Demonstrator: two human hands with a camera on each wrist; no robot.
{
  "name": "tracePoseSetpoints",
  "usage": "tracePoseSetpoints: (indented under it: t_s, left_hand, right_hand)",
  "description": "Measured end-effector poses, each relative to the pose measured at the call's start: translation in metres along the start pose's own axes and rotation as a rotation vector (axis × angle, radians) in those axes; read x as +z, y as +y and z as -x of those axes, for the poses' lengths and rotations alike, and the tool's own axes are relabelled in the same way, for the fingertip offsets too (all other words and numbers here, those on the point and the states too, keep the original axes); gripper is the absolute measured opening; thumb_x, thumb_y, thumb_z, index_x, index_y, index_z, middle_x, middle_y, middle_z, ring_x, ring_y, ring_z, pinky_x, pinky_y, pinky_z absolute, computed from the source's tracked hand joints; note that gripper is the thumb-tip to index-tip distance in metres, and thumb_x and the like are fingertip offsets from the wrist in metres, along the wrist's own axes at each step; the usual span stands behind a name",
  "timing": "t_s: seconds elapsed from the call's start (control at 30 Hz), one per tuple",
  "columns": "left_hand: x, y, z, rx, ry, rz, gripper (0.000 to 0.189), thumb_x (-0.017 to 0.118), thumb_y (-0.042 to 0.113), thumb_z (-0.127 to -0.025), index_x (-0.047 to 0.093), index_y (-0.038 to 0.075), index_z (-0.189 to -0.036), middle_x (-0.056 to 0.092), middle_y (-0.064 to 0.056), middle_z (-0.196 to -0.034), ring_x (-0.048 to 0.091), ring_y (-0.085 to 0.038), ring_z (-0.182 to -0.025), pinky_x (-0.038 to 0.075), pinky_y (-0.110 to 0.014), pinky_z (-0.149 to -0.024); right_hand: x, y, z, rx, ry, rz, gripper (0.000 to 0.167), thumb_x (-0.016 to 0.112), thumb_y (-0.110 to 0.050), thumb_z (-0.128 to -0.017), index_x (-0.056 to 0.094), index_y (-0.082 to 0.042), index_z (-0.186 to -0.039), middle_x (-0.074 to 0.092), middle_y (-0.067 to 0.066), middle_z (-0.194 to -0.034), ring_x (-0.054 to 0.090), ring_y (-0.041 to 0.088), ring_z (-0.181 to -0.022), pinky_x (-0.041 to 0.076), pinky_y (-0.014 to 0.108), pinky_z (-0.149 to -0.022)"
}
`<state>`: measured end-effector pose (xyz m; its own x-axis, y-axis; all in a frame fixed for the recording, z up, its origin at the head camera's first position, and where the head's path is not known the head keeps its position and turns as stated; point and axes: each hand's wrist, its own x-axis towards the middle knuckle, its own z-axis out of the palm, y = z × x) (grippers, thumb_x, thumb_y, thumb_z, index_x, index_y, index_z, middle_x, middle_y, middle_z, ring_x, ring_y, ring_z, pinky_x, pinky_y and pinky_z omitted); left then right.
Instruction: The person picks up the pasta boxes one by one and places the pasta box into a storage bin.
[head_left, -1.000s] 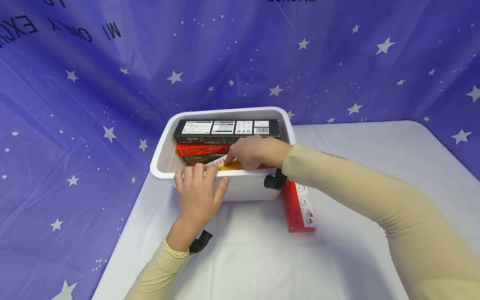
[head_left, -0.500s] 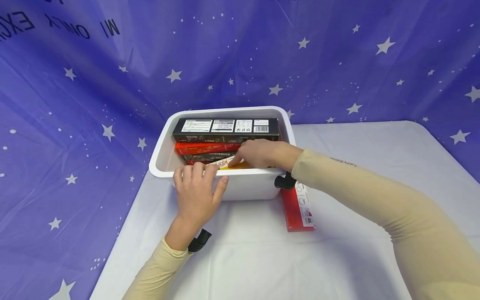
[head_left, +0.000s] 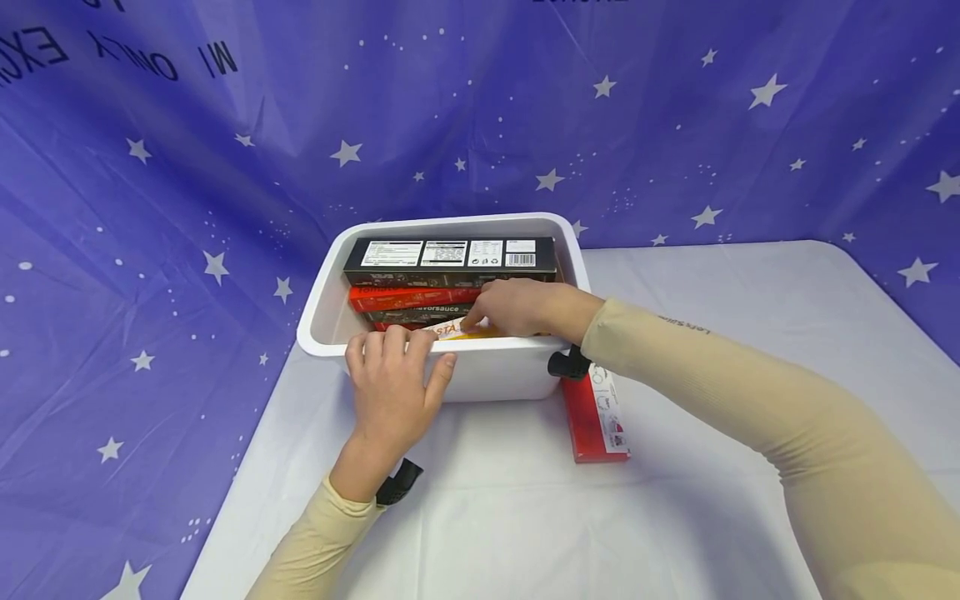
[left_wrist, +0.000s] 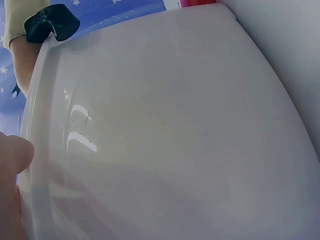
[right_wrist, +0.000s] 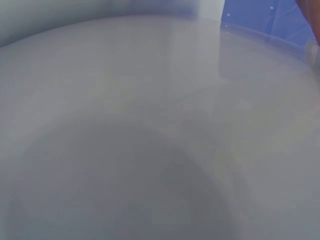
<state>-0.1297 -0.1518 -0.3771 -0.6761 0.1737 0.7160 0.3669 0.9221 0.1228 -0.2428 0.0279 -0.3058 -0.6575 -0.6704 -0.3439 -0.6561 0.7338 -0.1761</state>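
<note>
A white plastic bin (head_left: pixel 495 371) holds several long food boxes. My left hand (head_left: pixel 393 387) grips its near rim, fingers over the edge and thumb against the outer wall; the left wrist view shows the thumb (left_wrist: pixel 20 154) there. Inside the bin, my right hand (head_left: pixel 521 304) touches a yellow and white pasta box (head_left: pixel 446 329) with one extended finger. Its other fingers are partly hidden. Behind that lie a dark sauce box (head_left: pixel 420 314), a red tomato box (head_left: pixel 408 298) and a black box (head_left: pixel 450 260) with white label panels. Only the bin's wall (right_wrist: pixel 150 100) fills most of the right wrist view.
A red and white box (head_left: pixel 596 421) lies on the white tablecloth (head_left: pixel 517 533) by the bin's near right corner. Purple cloth (head_left: pixel 465 108) with white stars hangs behind and to the left. Black camera mounts (head_left: pixel 400 482) sit on both wrists.
My right hand has shifted a little right along the pasta box, uncovering more of the red and dark boxes. My left hand keeps its place on the rim.
</note>
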Motion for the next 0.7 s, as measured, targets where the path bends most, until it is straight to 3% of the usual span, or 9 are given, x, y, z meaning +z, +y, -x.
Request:
tracePoseSetpoints:
  t_s: [0.23,0.53,0.6,0.7]
  left_hand:
    - [0.000,-0.001,0.000,0.005,0.015,0.004,0.035,0.059,0.040,-0.095,0.064,0.007,-0.101,0.057,-0.017,-0.090,0.050,-0.040,-0.088,0.033,-0.058,-0.094]
    - [0.001,-0.001,0.000,0.004,0.022,0.004,0.034,0.059,0.041,-0.095,0.064,0.007,-0.101,0.057,-0.017,-0.089,0.050,-0.040,-0.087,0.033,-0.057,-0.094]
    - [0.001,-0.001,0.000,0.004,0.019,0.004,0.035,0.058,0.041,-0.095,0.064,0.008,-0.101,0.057,-0.017,-0.089,0.050,-0.040,-0.087,0.033,-0.057,-0.094]
    - [0.000,-0.001,0.000,0.007,0.016,0.006,0.035,0.058,0.042,-0.095,0.063,0.007,-0.101,0.057,-0.017,-0.089,0.050,-0.040,-0.087,0.032,-0.057,-0.094]
  right_hand:
    - [0.002,0.001,-0.001,-0.021,0.023,-0.001,0.050,0.072,-0.021,-0.093,0.062,-0.027,-0.142,0.064,0.005,-0.142,0.054,0.024,-0.138,0.043,0.043,-0.116]
    - [-0.005,0.006,0.011,-0.063,0.078,-0.012,0.043,0.063,-0.033,-0.100,0.063,-0.018,-0.140,0.067,0.003,-0.137,0.060,0.022,-0.133,0.043,0.042,-0.116]
    - [-0.009,0.008,0.021,-0.096,0.116,-0.006,0.042,0.061,-0.032,-0.101,0.064,-0.014,-0.139,0.070,0.005,-0.132,0.065,0.021,-0.125,0.046,0.043,-0.113]
    - [-0.018,0.011,0.042,-0.118,0.185,-0.027,0.040,0.061,-0.029,-0.101,0.065,-0.011,-0.137,0.075,0.009,-0.105,0.068,0.020,-0.093,0.054,0.042,-0.095]
